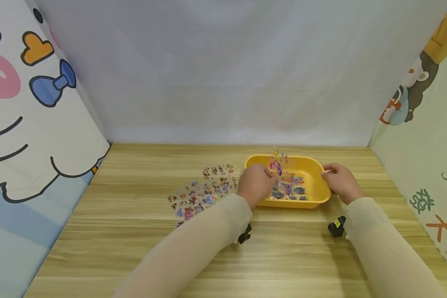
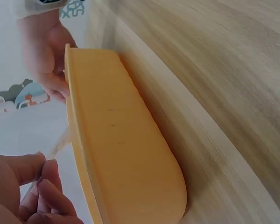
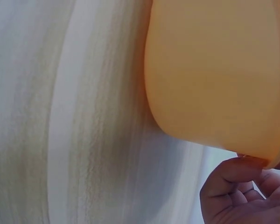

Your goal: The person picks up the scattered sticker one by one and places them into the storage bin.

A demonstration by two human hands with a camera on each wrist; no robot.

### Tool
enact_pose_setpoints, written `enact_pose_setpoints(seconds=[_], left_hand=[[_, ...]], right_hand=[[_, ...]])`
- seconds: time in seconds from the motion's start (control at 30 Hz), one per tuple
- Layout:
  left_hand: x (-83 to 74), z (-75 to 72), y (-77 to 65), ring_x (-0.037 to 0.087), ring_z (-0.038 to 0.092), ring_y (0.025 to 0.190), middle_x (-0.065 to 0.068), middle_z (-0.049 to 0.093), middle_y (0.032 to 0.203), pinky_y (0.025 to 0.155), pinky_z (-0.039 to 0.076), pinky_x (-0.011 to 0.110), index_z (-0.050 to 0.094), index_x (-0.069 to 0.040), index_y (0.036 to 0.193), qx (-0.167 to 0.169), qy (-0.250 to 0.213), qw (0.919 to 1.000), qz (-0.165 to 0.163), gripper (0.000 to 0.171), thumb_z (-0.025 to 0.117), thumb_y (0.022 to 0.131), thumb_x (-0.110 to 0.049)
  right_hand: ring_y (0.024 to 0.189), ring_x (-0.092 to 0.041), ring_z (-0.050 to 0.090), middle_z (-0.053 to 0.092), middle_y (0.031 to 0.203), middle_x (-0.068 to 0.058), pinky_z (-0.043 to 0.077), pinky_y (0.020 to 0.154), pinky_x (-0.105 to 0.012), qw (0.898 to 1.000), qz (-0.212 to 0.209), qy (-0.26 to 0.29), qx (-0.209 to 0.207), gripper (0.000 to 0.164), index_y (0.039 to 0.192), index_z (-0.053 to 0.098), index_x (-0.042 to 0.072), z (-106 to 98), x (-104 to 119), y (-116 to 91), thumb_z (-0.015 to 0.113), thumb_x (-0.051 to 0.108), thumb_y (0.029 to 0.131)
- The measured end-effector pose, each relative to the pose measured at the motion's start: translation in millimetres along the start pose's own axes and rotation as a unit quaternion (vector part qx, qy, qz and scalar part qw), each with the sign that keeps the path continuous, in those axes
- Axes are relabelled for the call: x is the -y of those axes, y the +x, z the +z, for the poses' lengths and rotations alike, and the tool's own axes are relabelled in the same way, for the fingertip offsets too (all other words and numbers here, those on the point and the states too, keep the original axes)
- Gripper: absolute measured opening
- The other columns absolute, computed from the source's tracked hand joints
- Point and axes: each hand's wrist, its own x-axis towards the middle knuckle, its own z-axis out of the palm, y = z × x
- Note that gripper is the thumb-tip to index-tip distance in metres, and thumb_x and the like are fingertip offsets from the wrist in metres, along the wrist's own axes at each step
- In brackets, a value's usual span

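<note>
One left hand (image 1: 257, 185) is pinching a clear printed sheet (image 1: 275, 167) over the yellow tub (image 1: 294, 204); one right hand (image 1: 340, 182) is pinching its rim (image 2: 82, 154), ideally bracing steadily.

Left hand (image 1: 256, 184) pinching, right hand (image 1: 341, 182) gripping, forearms (image 1: 193, 244) extended

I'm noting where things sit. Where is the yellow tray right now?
In the head view, the yellow tray sits right of centre on the table, just right of the loose stickers, with the white backdrop behind it.
</note>
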Motion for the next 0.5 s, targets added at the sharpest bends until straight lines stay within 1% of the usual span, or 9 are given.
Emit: enact_pose_setpoints(seconds=[0.1, 0.13, 0.2, 0.3, 0.4, 0.47, 0.5], left_hand=[[-0.9, 1.4, -3.4, 0.011, 0.033, 0.043, -0.006, 0.035, 0.048, 0.044, 0.032, 0.027, 0.046, -0.017, 0.059, 0.008, 0.054, 0.9982, 0.024, 0.051, 0.075, 0.098, -0.032], [-1.3, 1.6, -4.3, 0.01, 0.031, 0.042, -0.007, 0.033, 0.047, 0.043, 0.029, 0.026, 0.043, -0.018, 0.057, 0.011, 0.066, 0.9974, 0.03, 0.054, 0.075, 0.098, -0.033], [-1.6, 1.2, -5.5, 0.009, 0.027, 0.041, -0.007, 0.029, 0.046, 0.041, 0.025, 0.025, 0.041, -0.019, 0.054, 0.019, 0.079, 0.9962, 0.032, 0.058, 0.076, 0.096, -0.036], [-0.3, -1.6, -5.6, 0.008, 0.025, 0.038, -0.008, 0.028, 0.043, 0.038, 0.024, 0.024, 0.041, -0.019, 0.051, 0.031, 0.098, 0.9944, 0.026, 0.061, 0.076, 0.094, -0.045], [4.4, -5.9, -4.1, 0.007, 0.023, 0.036, -0.008, 0.028, 0.042, 0.037, 0.021, 0.024, 0.041, -0.019, 0.05, 0.031, 0.132, 0.9903, 0.032, 0.063, 0.073, 0.094, -0.051], [8.9, -9.0, -2.8, 0.007, 0.022, 0.036, -0.008, 0.027, 0.042, 0.037, 0.02, 0.023, 0.04, -0.02, 0.05, 0.026, 0.158, 0.986, 0.047, 0.064, 0.07, 0.096, -0.053], [11.3, -10.5, -2.4, 0.007, 0.022, 0.036, -0.008, 0.027, 0.042, 0.037, 0.02, 0.024, 0.041, -0.02, 0.05, 0.024, 0.163, 0.9848, 0.054, 0.064, 0.07, 0.096, -0.054]], right_hand=[[0.083, -0.023, 0.058, 0.054, 0.124, -0.026, 0.053, 0.064, -0.03, 1.0, 0.001, 0.001, -0.001, 0.05, 0.15, 0.04, -0.009, -0.7, 1.1, -1.0, 0.045, 0.019, 0.109], [0.083, -0.023, 0.058, 0.054, 0.123, -0.026, 0.053, 0.064, -0.03, 1.0, 0.001, 0.002, -0.001, 0.05, 0.15, 0.04, -0.009, -1.4, 1.4, -1.4, 0.045, 0.019, 0.109], [0.083, -0.023, 0.058, 0.054, 0.123, -0.026, 0.053, 0.063, -0.03, 1.0, 0.0, 0.002, -0.002, 0.05, 0.149, 0.04, -0.01, -2.1, 1.6, -1.8, 0.045, 0.019, 0.109], [0.082, -0.022, 0.057, 0.053, 0.122, -0.026, 0.053, 0.063, -0.03, 1.0, 0.001, 0.001, -0.001, 0.049, 0.149, 0.039, -0.01, -2.3, 2.3, -2.4, 0.045, 0.019, 0.11], [0.081, -0.022, 0.056, 0.053, 0.122, -0.026, 0.053, 0.064, -0.03, 1.0, 0.001, 0.003, 0.0, 0.05, 0.149, 0.039, -0.01, -1.8, 3.7, -3.1, 0.045, 0.018, 0.109], [0.08, -0.021, 0.056, 0.053, 0.122, -0.026, 0.053, 0.064, -0.031, 1.0, 0.0, 0.003, 0.0, 0.05, 0.149, 0.039, -0.01, -1.2, 5.3, -3.9, 0.045, 0.018, 0.109], [0.08, -0.021, 0.056, 0.053, 0.121, -0.026, 0.053, 0.064, -0.031, 1.0, 0.0, 0.003, 0.0, 0.05, 0.149, 0.039, -0.011, -1.1, 6.1, -4.3, 0.045, 0.018, 0.109]])
